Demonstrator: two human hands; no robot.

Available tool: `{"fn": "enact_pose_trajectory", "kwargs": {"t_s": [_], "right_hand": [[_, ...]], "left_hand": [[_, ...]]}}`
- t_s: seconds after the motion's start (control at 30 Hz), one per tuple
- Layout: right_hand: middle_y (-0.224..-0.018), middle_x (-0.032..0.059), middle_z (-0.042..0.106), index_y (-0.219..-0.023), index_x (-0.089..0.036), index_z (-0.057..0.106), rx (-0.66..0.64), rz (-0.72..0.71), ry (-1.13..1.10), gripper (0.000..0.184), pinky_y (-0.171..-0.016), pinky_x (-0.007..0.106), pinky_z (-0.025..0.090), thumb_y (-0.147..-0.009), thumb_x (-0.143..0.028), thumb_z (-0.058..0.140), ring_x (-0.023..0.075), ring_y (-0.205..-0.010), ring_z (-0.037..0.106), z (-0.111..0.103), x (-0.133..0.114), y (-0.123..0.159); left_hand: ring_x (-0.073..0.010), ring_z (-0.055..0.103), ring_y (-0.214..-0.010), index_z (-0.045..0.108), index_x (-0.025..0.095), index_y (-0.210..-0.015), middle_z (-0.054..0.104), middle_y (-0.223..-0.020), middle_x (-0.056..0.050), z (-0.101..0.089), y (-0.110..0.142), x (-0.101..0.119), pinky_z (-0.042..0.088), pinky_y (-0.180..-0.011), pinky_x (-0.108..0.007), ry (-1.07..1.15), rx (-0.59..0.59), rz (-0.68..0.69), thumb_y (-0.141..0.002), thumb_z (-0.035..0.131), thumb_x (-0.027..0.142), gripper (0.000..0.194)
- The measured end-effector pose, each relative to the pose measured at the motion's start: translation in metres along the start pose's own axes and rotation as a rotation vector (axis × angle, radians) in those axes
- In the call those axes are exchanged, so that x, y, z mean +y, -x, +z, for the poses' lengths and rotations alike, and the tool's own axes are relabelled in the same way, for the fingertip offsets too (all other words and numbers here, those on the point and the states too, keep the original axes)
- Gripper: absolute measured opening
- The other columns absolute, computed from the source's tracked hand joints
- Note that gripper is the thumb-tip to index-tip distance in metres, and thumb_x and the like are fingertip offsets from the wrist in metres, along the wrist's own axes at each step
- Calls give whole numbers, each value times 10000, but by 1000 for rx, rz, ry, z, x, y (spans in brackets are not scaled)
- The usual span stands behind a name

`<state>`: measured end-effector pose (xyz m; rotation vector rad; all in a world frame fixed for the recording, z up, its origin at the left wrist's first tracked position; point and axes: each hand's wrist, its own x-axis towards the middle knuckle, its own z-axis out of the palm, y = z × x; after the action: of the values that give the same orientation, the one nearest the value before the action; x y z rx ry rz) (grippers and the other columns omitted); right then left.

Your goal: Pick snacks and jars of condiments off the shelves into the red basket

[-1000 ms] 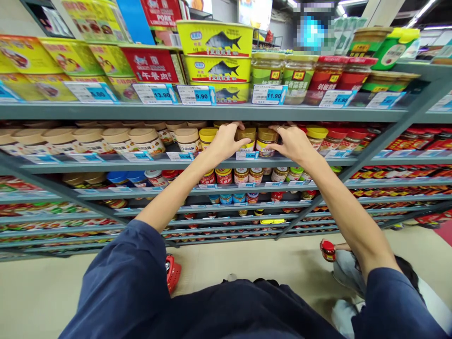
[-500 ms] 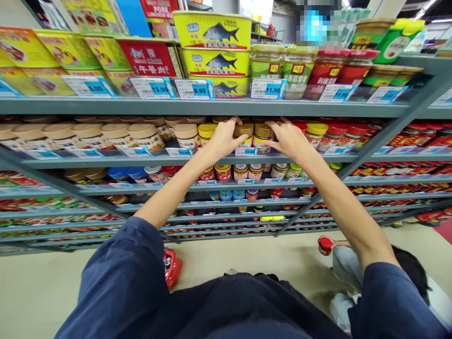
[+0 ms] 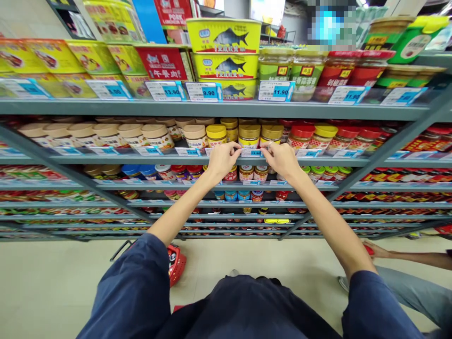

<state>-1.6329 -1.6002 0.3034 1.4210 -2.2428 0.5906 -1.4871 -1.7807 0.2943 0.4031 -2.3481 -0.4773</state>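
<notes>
My left hand (image 3: 222, 161) is closed in a pinch at the left end of a white and blue price tag (image 3: 252, 153) marked 13.90. At its right end my right hand (image 3: 281, 159), with a ring on one finger, pinches in the same way. The tag sits on the front edge of the second shelf (image 3: 169, 160). Right behind it stand two gold-lidded jars (image 3: 249, 136) with yellow labels, side by side. Neither hand is on the jars. A yellow-lidded jar (image 3: 216, 135) stands behind my left hand, and a red-lidded jar (image 3: 301, 137) to the right of the gold lids.
Above, the top shelf (image 3: 229, 109) holds yellow fish tins (image 3: 226, 68), a red luncheon meat tin (image 3: 164, 63) and green jars (image 3: 275, 66). A red basket (image 3: 178, 266) stands on the floor at left. At lower right, another person's hand (image 3: 379, 250) holds something red.
Both hands have come down off the gold-lidded jars to the price tag and closed at its ends. The view has shifted slightly. The other person's hand has moved to the right.
</notes>
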Motion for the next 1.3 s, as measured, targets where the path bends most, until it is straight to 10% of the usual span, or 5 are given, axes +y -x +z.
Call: {"fn": "enact_pose_trajectory", "kwargs": {"t_s": [0.53, 0.7, 0.97, 1.13, 1.3], "right_hand": [[-918, 140, 805, -1180, -165, 723, -1, -60, -103, 380, -816, 444, 570, -1049, -374, 434, 336, -837, 755, -4, -2, -2], [-821, 72, 790, -1359, -254, 654, 31, 59, -379, 455, -715, 425, 588, -1060, -520, 438, 292, -705, 746, 15, -13, 81], [-767, 30, 797, -1155, -273, 740, -503, 173, -752, 339, -703, 357, 575, -1042, -448, 473, 253, -661, 757, 137, -99, 235], [-867, 20, 825, -1072, -234, 788, -806, 135, -785, 294, -796, 243, 537, -1010, -285, 505, 184, -784, 774, 162, -171, 291], [-1108, 57, 827, -1142, -245, 786, -801, 186, -661, 325, -892, 280, 517, -1037, -298, 483, 235, -975, 779, 158, -169, 298]], "left_hand": [[-241, 724, -722, 839, 190, -1080, 765, -699, -50, -7, 7, 11, 531, -794, -363, 89, 26, -39, -958, 667, 341, 260], [-201, 715, -666, 795, 221, -1156, 766, -715, -23, -53, 58, -15, 563, -736, -323, 157, 209, -198, -987, 600, 482, 367], [-157, 689, -664, 786, 174, -1057, 793, -886, -57, -95, 47, -52, 527, -672, -276, 81, 299, -111, -1014, 569, 432, 340], [-244, 731, -1008, 707, 179, -1302, 692, -1364, -147, -98, 6, -33, 538, -880, -343, -342, 39, 135, -1006, 650, 359, 350], [-377, 695, -1116, 695, 82, -1264, 732, -1148, -222, -92, -26, -16, 516, -937, -445, -598, -211, 110, -1005, 649, 446, 449]]}}
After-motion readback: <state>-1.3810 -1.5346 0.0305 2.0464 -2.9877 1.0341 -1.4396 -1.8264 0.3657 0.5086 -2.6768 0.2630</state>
